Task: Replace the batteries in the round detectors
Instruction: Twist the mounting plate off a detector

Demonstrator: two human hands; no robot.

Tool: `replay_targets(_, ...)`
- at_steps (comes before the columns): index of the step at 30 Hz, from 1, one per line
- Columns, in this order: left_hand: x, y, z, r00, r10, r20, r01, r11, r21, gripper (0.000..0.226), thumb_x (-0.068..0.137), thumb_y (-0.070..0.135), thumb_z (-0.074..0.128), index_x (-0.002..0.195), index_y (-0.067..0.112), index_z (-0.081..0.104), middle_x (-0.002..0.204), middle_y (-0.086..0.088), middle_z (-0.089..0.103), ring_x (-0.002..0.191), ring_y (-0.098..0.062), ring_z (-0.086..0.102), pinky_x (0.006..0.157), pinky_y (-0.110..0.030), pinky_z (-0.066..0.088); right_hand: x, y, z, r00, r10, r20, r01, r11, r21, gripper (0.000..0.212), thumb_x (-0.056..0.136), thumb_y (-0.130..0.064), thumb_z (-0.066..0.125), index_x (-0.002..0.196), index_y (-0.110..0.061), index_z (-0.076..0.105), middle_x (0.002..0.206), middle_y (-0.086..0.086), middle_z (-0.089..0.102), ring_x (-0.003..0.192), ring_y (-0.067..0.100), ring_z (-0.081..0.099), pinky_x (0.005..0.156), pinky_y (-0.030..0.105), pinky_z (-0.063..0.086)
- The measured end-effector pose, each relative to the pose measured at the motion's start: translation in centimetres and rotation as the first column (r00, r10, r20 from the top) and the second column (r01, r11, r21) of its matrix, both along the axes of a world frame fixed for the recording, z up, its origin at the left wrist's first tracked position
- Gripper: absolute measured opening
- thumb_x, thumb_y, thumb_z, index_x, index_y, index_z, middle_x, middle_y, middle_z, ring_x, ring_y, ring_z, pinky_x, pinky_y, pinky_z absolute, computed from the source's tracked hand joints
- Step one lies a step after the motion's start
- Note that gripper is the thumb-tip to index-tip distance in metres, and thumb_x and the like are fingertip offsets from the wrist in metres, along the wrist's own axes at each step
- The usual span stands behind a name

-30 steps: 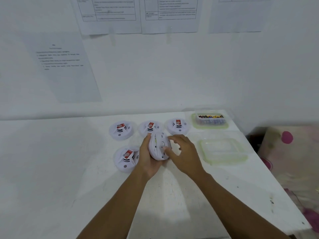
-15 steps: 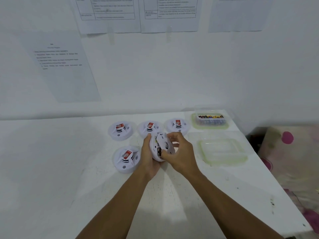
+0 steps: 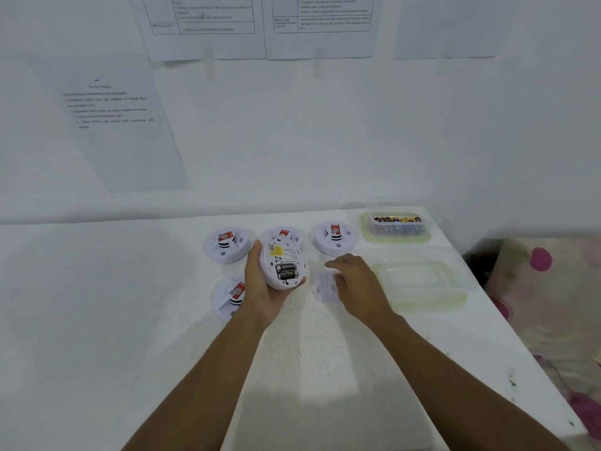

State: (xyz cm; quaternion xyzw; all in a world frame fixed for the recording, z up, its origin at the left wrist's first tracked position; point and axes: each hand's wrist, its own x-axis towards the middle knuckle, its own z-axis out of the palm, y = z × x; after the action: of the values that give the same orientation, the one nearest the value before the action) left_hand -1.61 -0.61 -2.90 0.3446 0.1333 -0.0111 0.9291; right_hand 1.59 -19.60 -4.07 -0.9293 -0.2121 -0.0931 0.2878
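Note:
My left hand grips a white round detector tilted up off the table, its back facing me. The open battery bay shows two dark batteries below a yellow label. My right hand is just to the right, low over the table, fingers curled on the edge of the detector's white round back cover, which is blurred. Several other detectors lie face up on the table: back left, back right, front left, and one partly hidden behind the held one.
A small clear tub of batteries stands on a green lid at the table's back right corner. An empty clear container sits in front of it. The white table ends at the right beside pink-spotted fabric. Papers hang on the wall.
My right hand has pulled the back cover off the detector and carried it right and down to the table. The battery bay is now exposed. My left hand keeps holding the detector.

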Motion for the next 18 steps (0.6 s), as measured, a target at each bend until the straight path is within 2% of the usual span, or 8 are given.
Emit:
replay_targets(2, 0.0, 0.0, 0.0, 1.0, -0.003, -0.004, 0.003, 1.0, -0.013, 0.048, 0.096, 0.055, 0.041, 0.122, 0.02, 0.062, 0.12, -0.013, 0.068, 0.112, -0.032, 0.06, 0.09, -0.051, 0.049, -0.2, -0.1, 0.1, 0.998, 0.059, 0.028, -0.059, 0.998, 0.002, 0.03, 0.092, -0.001, 0.057, 0.118, -0.01, 0.069, 0.12, 0.007, 0.066, 0.111, 0.021, 0.056, 0.098, 0.026, 0.039)
replay_targets(4, 0.0, 0.0, 0.0, 1.0, -0.003, -0.008, 0.003, 1.0, -0.019, 0.051, 0.095, 0.055, 0.042, 0.126, 0.019, 0.061, 0.123, -0.014, 0.066, 0.113, -0.033, 0.06, 0.09, -0.051, 0.05, -0.4, -0.2, 0.0, 0.986, 0.164, 0.044, -0.164, 0.987, -0.004, 0.022, 0.087, -0.002, 0.062, 0.101, -0.013, 0.074, 0.104, 0.003, 0.07, 0.098, 0.016, 0.056, 0.091, 0.034, 0.045)
replay_targets(5, 0.0, 0.0, 0.0, 1.0, -0.008, -0.006, 0.008, 1.0, -0.015, 0.053, 0.095, 0.056, 0.042, 0.129, 0.019, 0.059, 0.124, -0.015, 0.066, 0.112, -0.033, 0.06, 0.089, -0.05, 0.051, -0.5, -0.3, -0.1, 0.982, 0.188, 0.01, -0.188, 0.982, -0.025, 0.019, 0.086, -0.006, 0.064, 0.101, -0.013, 0.075, 0.104, 0.003, 0.07, 0.098, 0.018, 0.056, 0.089, 0.035, 0.046)
replay_targets(8, 0.0, 0.0, 0.1, 1.0, -0.031, -0.006, 0.031, 1.0, -0.006, 0.056, 0.095, 0.057, 0.04, 0.13, 0.018, 0.059, 0.121, -0.016, 0.067, 0.108, -0.034, 0.062, 0.087, -0.049, 0.052, -0.5, -0.7, -0.1, 0.978, 0.159, -0.133, -0.171, 0.982, -0.078, 0.031, 0.088, -0.016, 0.067, 0.118, -0.012, 0.069, 0.118, 0.004, 0.066, 0.109, 0.023, 0.056, 0.094, 0.031, 0.043)
replay_targets(12, -0.1, 0.0, -0.3, 0.998, -0.058, -0.02, 0.058, 0.998, -0.012, 0.06, 0.093, 0.059, 0.042, 0.132, 0.017, 0.058, 0.125, -0.019, 0.065, 0.112, -0.038, 0.061, 0.089, -0.05, 0.052, -0.2, -1.4, -0.1, 0.979, 0.145, -0.142, -0.164, 0.978, -0.128, 0.027, 0.087, -0.012, 0.067, 0.113, -0.009, 0.072, 0.115, 0.006, 0.069, 0.104, 0.023, 0.061, 0.091, 0.029, 0.045)
replay_targets(16, -0.1, -0.4, -0.5, 0.998, -0.063, -0.008, 0.062, 0.996, -0.067, 0.061, 0.086, 0.056, 0.051, 0.132, 0.016, 0.058, 0.131, -0.02, 0.062, 0.116, -0.04, 0.058, 0.105, -0.057, 0.042, -0.2, -1.7, 0.1, 0.973, 0.169, -0.156, -0.191, 0.971, -0.142, 0.022, 0.084, -0.003, 0.064, 0.102, -0.007, 0.075, 0.102, 0.009, 0.072, 0.093, 0.025, 0.065, 0.085, 0.034, 0.051)
replay_targets(18, -0.2, -0.6, -0.4, 0.999, -0.054, -0.003, 0.054, 0.993, -0.101, 0.061, 0.082, 0.053, 0.054, 0.13, 0.015, 0.059, 0.131, -0.019, 0.062, 0.115, -0.039, 0.059, 0.111, -0.056, 0.036, -0.2, -1.6, 0.3, 0.974, 0.183, -0.134, -0.199, 0.973, -0.113, 0.024, 0.083, 0.002, 0.062, 0.101, -0.006, 0.076, 0.105, 0.008, 0.072, 0.096, 0.025, 0.064, 0.088, 0.034, 0.05)
